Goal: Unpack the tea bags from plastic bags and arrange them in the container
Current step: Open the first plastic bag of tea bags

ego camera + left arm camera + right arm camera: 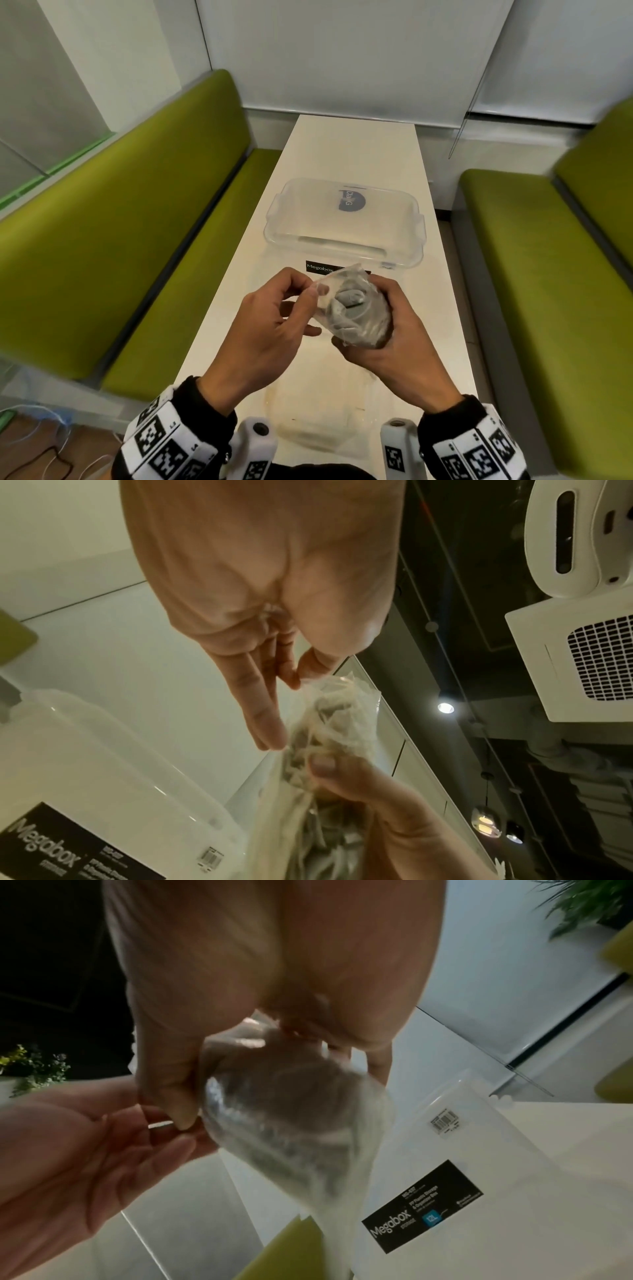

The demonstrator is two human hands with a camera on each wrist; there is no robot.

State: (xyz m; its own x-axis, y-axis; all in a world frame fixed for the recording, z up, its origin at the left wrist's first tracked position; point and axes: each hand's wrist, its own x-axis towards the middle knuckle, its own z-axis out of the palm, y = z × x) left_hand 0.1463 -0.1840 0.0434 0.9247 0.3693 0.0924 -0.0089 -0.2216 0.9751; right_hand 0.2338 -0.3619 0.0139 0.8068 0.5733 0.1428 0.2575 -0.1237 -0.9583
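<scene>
A clear plastic bag (349, 308) stuffed with grey-white tea bags (329, 712) hangs in the air over the near half of the table. My right hand (385, 325) wraps round the bag's body, thumb (322, 764) pressed on its near side. My left hand (310, 287) pinches the bag's upper left edge between thumb and forefinger (296, 680). In the right wrist view the bag (291, 1110) is blurred. Just beyond the hands stands the clear storage container (342, 222) with a black Megabox label (421, 1204); its lid lies on top.
The narrow white table (356, 150) runs away from me between two green benches (102, 240) (548, 274). Something clear and flat, perhaps plastic, lies on the table near me (308, 418). Cables trail on the floor at the lower left (51, 445).
</scene>
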